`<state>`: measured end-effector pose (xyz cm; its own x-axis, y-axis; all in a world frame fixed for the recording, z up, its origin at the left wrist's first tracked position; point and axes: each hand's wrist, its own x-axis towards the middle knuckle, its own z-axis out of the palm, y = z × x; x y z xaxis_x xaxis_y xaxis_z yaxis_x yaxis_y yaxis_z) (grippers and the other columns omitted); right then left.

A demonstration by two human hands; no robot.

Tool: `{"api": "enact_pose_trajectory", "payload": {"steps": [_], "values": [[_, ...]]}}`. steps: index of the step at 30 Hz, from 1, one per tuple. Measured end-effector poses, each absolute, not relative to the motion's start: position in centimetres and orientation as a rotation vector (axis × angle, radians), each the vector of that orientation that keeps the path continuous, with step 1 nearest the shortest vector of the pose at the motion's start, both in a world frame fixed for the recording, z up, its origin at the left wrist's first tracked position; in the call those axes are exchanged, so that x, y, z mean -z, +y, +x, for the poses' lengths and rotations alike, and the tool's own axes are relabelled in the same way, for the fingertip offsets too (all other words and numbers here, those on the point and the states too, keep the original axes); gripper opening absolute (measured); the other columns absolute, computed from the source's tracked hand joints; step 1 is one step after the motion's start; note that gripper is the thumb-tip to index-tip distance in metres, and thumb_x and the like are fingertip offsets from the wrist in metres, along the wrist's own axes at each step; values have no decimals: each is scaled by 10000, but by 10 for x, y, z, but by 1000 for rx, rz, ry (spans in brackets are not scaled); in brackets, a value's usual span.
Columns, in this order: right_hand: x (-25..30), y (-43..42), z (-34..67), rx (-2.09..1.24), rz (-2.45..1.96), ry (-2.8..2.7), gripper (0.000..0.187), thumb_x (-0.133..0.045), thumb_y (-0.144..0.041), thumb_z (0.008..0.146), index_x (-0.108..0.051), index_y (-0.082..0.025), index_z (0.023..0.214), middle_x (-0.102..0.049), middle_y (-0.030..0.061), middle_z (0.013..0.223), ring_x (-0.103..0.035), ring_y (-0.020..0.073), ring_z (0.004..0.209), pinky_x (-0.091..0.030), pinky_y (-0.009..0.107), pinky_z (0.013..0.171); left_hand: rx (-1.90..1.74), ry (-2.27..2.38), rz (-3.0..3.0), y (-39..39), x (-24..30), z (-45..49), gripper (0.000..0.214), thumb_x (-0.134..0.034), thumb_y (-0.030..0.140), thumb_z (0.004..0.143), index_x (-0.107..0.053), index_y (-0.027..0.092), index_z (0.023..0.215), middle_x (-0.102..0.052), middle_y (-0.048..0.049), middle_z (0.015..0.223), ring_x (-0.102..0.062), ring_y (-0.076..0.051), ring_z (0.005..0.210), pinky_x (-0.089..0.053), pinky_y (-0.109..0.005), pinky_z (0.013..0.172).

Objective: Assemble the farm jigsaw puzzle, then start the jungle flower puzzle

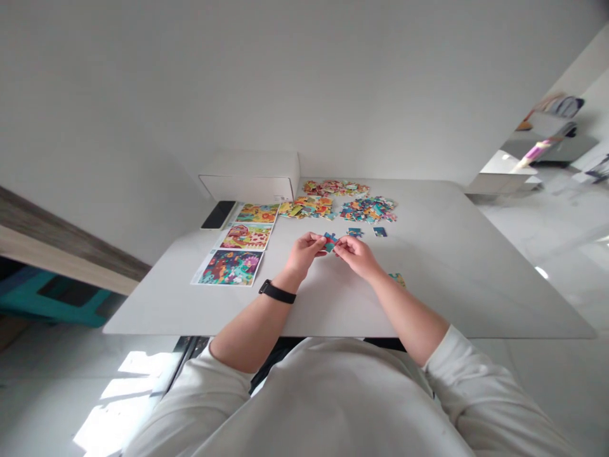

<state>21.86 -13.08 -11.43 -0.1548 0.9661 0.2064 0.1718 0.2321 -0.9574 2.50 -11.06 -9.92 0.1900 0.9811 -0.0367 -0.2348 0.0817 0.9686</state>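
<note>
Between my two hands is a blue, teal and red jigsaw puzzle piece (330,242), held just above the table. My left hand (304,251), with a black band on its wrist, pinches the piece's left side. The fingers of my right hand (356,255) are closed on its right side. Beyond my right hand lie a loose blue puzzle piece (354,232) and another dark blue piece (379,232). Partly hidden behind my right forearm is a yellow-green piece (396,279).
Heaps of mixed blue pieces (368,209), yellow pieces (309,206) and red-pink pieces (335,187) lie at the back of the white table (457,266). Picture sheets (231,267), a phone (219,215) and a white box (250,181) stand at the left, against the wall.
</note>
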Motion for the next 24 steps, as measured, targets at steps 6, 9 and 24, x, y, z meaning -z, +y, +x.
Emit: {"api": "enact_pose_trajectory", "payload": {"steps": [6,9,24], "values": [[114,-129,224,-1021,-1180,-1537,343,-710,-588,874,-646,-252,898,-777,24,869,-709,212,788,-561,346,781,-1100,918,1075,-112,103,28,511,-928,574,693,-653,192,891,-768,-35,929,-733,-172,867,-563,-286,780],[110,-131,227,-1030,-1198,-1541,338,-710,-578,867,-645,-247,888,-773,28,868,-695,209,776,-553,340,764,-1089,920,1071,-112,102,27,493,-929,551,687,-661,198,905,-751,-20,911,-708,-152,842,-545,-267,772],[112,-130,229,-1008,-1233,-1509,370,-703,-605,838,-652,-243,898,-766,35,834,-642,202,717,-514,331,708,-1154,1005,1029,-103,95,13,378,-834,508,835,-656,194,952,-717,-15,849,-624,-99,705,-523,-239,723]]}}
